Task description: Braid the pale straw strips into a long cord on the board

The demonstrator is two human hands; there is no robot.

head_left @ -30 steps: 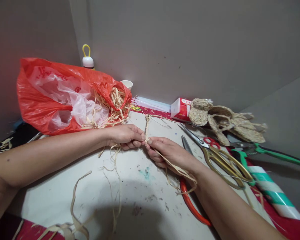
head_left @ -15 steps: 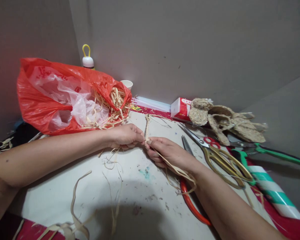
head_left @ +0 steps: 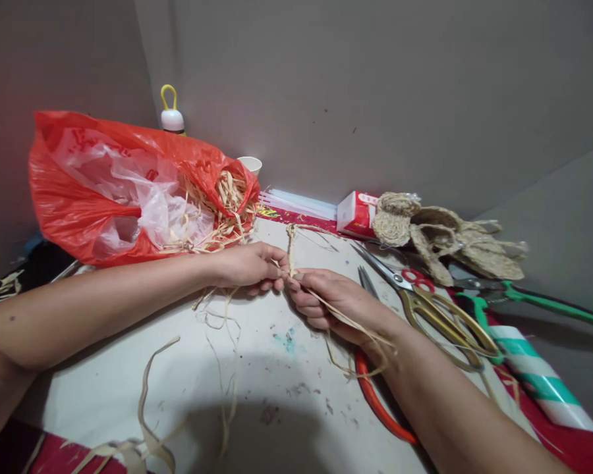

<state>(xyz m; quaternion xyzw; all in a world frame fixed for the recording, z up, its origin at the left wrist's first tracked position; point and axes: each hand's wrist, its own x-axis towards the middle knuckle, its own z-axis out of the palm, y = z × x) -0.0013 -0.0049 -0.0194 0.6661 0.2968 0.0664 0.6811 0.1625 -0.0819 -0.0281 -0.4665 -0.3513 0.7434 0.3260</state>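
Note:
My left hand (head_left: 250,266) and my right hand (head_left: 333,301) meet at the middle of the white table (head_left: 277,375), both pinched on the near end of a thin braided raffia cord (head_left: 291,245) that runs away from me toward the wall. Loose pale raffia strands (head_left: 225,329) hang from under my left hand and trail toward me. More strands (head_left: 356,329) drape over my right wrist.
A red plastic bag (head_left: 79,191) spilling raffia lies at the back left, with a bottle (head_left: 171,118) and a paper cup (head_left: 251,164) behind it. Gold-handled scissors (head_left: 439,316), red-handled scissors (head_left: 402,280), woven straw pieces (head_left: 439,234), a red box (head_left: 356,214) and green-handled pliers (head_left: 534,299) lie at right.
Both hands have shifted slightly along the cord, and the strands under my left hand hang a little differently. The view has moved slightly.

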